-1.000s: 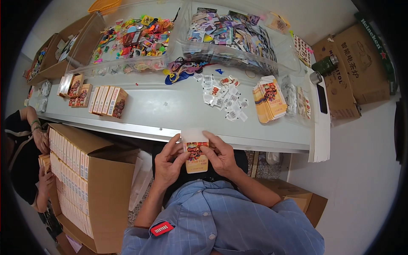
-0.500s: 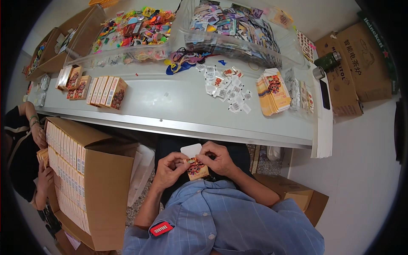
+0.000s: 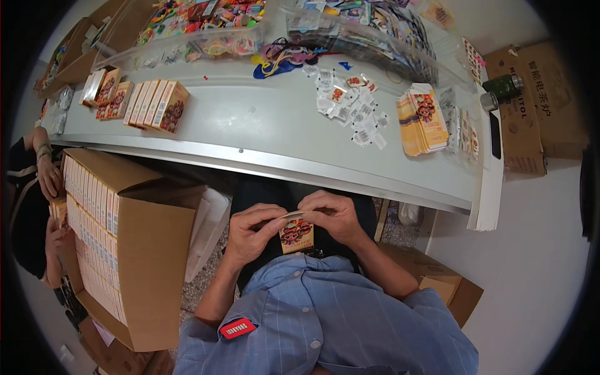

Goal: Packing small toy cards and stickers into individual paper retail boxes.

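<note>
Over my lap, a small orange box with a colourful printed front is pinched at its top between both hands. My left hand grips the left end of its top edge, thumb below and fingers above. At the right end, my right hand holds it the same way. The box's top flap is folded toward me and shows only as a thin edge between the thumbs. Beyond my hands, flat orange cartons are stacked on the table, beside a scatter of small white packets.
Several filled boxes stand at the table's left. Clear bins hold small toys and cards. A large carton packed with boxes stands at my left, where another person's hands work. A green flask lies far right.
The white top flap stood upright before; now it is bent down and seen edge-on. Both hands have drawn in along its edge. The view has shifted slightly.
</note>
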Tool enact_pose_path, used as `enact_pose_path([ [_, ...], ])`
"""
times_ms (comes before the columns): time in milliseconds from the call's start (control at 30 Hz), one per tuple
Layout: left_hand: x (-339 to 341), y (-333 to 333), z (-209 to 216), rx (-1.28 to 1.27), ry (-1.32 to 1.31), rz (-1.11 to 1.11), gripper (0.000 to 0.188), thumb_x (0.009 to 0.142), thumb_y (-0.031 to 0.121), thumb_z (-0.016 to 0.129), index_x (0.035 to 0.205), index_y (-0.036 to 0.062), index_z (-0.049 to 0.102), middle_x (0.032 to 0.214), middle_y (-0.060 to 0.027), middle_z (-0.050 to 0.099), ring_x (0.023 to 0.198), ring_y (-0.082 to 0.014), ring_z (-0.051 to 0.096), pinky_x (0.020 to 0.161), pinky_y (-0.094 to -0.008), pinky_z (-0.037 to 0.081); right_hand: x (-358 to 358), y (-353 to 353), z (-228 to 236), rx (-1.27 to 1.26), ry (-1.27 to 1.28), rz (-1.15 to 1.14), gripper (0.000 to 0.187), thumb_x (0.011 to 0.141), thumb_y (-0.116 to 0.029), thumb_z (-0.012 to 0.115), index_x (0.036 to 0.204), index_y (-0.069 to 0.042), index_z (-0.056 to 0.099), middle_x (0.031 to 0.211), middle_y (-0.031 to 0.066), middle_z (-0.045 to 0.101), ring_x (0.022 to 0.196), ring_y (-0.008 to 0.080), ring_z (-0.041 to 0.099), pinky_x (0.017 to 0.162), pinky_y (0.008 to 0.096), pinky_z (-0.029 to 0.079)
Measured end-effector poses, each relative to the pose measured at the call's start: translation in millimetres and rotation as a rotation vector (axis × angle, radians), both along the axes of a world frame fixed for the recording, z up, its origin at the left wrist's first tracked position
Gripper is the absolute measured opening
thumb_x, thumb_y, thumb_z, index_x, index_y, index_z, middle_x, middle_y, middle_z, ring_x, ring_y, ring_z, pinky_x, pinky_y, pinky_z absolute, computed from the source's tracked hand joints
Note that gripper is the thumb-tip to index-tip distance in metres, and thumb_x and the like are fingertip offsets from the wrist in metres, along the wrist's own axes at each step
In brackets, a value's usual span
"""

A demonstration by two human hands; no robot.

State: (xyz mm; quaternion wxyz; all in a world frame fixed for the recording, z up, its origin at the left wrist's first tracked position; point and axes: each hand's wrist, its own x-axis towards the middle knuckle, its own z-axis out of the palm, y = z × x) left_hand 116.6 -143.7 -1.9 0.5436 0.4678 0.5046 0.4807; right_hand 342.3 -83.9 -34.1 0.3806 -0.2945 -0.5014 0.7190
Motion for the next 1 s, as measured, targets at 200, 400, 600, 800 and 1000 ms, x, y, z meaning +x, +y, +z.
enact_pose_path([
  [200,3,3,11,-0.039,-0.007,0.019,0.013,0.088,0.0,0.071,0.1,-0.0038,0.074,0.098,-0.0128,0.073,0.089,-0.0175,0.068,0.08,-0.028,0.054,-3,7,28,-0.077,-0.191,0.078,0.014,0.095,-0.005,0.067,0.104,0.003,0.073,0.102,0.0107,0.073,0.092,0.0117,0.066,0.08,0.0243,0.052],
  [400,-2,3,13,-0.315,-0.185,-0.011,0.017,0.089,0.0,0.069,0.106,-0.0025,0.073,0.1,-0.008,0.072,0.086,-0.0112,0.066,0.078,-0.0245,0.053,-3,11,33,-0.051,-0.332,0.121,0.014,0.096,-0.008,0.067,0.103,0.003,0.073,0.093,0.0027,0.071,0.079,0.0037,0.059,0.069,0.0197,0.047],
  [600,-5,1,5,-0.382,-0.329,-0.002,0.016,0.091,0.002,0.067,0.105,-0.0023,0.074,0.108,-0.0102,0.071,0.09,-0.0141,0.068,0.079,-0.0277,0.058,-6,13,39,-0.014,-0.291,0.144,0.012,0.096,-0.007,0.066,0.102,0.001,0.073,0.092,0.0028,0.07,0.075,0.0035,0.055,0.065,0.02,0.043],
  [800,-2,-3,12,-0.337,-0.18,-0.071,0.019,0.092,0.001,0.068,0.11,-0.0015,0.074,0.112,-0.0134,0.071,0.095,-0.0172,0.068,0.081,-0.0286,0.059,3,11,19,0.14,-0.199,0.136,0.012,0.091,-0.006,0.072,0.102,0.0,0.074,0.095,0.0077,0.071,0.086,0.0127,0.065,0.075,0.0265,0.052],
  [1000,-3,-7,5,-0.119,0.059,-0.119,0.024,0.086,-0.001,0.075,0.11,-0.0021,0.074,0.106,-0.0162,0.073,0.094,-0.0194,0.069,0.082,-0.0284,0.056,2,10,25,0.316,-0.222,0.153,0.017,0.084,-0.004,0.078,0.1,-0.001,0.074,0.095,0.0089,0.072,0.085,0.0174,0.066,0.073,0.0275,0.052],
])
